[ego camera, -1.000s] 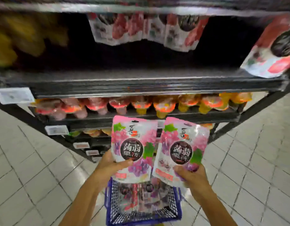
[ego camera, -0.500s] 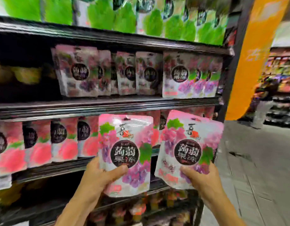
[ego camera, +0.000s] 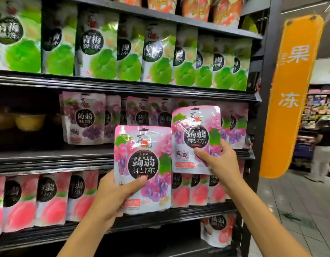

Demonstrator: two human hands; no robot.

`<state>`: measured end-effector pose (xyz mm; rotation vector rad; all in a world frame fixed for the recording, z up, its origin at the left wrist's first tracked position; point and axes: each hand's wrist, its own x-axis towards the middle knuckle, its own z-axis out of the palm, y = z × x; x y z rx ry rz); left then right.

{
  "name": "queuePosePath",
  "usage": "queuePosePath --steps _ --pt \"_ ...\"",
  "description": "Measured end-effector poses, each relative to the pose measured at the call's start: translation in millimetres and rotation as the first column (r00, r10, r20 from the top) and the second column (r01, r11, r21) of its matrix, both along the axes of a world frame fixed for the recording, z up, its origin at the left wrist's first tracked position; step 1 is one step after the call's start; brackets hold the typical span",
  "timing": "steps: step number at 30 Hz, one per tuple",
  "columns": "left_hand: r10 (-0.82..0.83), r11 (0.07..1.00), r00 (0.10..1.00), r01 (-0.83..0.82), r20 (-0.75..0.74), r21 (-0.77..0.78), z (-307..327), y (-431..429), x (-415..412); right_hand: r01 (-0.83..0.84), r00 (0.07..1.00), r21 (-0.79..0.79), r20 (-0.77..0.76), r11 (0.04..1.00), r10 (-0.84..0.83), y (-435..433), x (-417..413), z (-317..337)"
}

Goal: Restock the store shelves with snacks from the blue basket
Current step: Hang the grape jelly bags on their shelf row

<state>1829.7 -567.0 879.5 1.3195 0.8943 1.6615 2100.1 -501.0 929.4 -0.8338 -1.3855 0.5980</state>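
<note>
Fingers of left hand clamped on a pink-and-purple glossy plastic grape jelly pouch: thumb across the lower front, other fingers hidden behind it. That pouch is upright, in front of the black metal middle shelf, and covers part of its front edge. Right hand pinches a second grape pouch, same print, at the lower right corner, with the thumb on the front and the fingers round the right edge. It is upright and higher, in front of the middle shelf's right end. The two pouches' edges meet side by side; contact cannot be told.

On the middle shelf stands a row of shelved grape pouches, upright. At its left end are yellow translucent cups, dim. Below the middle shelf is a row of pink peach-print pouches. Above it are green plum-print pouches, then orange-red packs, cropped. Right of the middle shelf hangs an orange hanging sign with white characters. Beyond it is a blurred person in the aisle.
</note>
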Motion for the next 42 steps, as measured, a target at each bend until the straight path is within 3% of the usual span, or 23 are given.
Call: queuePosePath --steps 2,7,13,22,30,37,42 --pt "0.025 1.000 1.000 -0.025 0.000 0.009 4.1 5.1 1.0 -0.045 0.999 -0.043 -0.019 0.998 0.044 18.4 -8.8 6.7" --pt "0.075 0.996 0.997 -0.074 -0.020 0.047 10.9 13.6 -0.5 -0.148 0.985 0.027 -0.086 0.989 0.150 47.0 -31.5 20.1" --pt "0.091 0.995 0.995 -0.089 -0.042 0.038 14.1 14.0 -9.2 -0.144 0.988 0.066 -0.052 0.987 0.148 71.6 -49.2 37.1" --pt "0.126 0.990 0.992 -0.123 -0.033 0.076 11.3 13.3 -16.6 -0.061 0.977 0.204 0.213 0.977 0.017 67.3 -48.3 28.9" --pt "0.114 0.991 0.993 -0.113 -0.020 0.075 8.5 12.0 -17.7 -0.034 0.843 0.012 0.538 0.999 0.022 53.4 -13.7 47.4" --pt "0.095 0.994 0.995 -0.094 -0.014 0.061 10.2 9.8 -16.3 0.179 0.879 0.065 0.438 0.982 -0.189 64.0 -36.2 35.3" --pt "0.112 0.992 0.993 -0.110 -0.031 0.066 10.9 5.8 -21.9 0.235 0.858 0.055 0.457 0.970 -0.234 71.6 -42.7 30.8"
